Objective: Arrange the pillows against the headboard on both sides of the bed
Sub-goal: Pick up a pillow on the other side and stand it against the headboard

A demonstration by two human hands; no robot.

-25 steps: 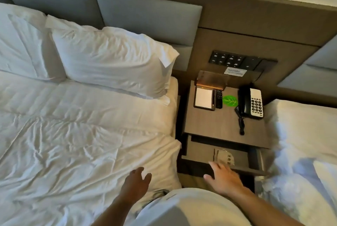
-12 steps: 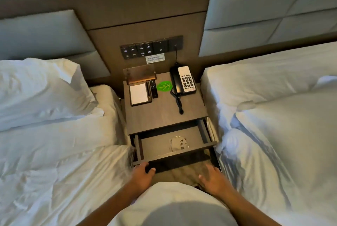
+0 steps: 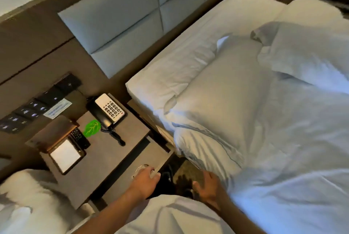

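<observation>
Turned from the made-up bed to the one on the right

Head view: where the propped pillows were a second ago, two pillows (image 3: 222,101) now lie flat beyond the right hand (image 3: 207,186), off the headboard (image 3: 117,20); left hand (image 3: 145,180) by the tabletop (image 3: 120,139), both loose, empty

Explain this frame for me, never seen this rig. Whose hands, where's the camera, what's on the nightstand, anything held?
No robot here: a person wears one wide-angle camera on the head, looking forward and down, so you see their own arms. The left hand hovers over the open drawer of the nightstand; the right hand is spread beside the duvet. Neither has a grip on anything. On the nightstand: a telephone, a green leaf card, a remote and a notepad. On the right-hand bed, two pillows lie away from the headboard, not yet propped against it.
</observation>
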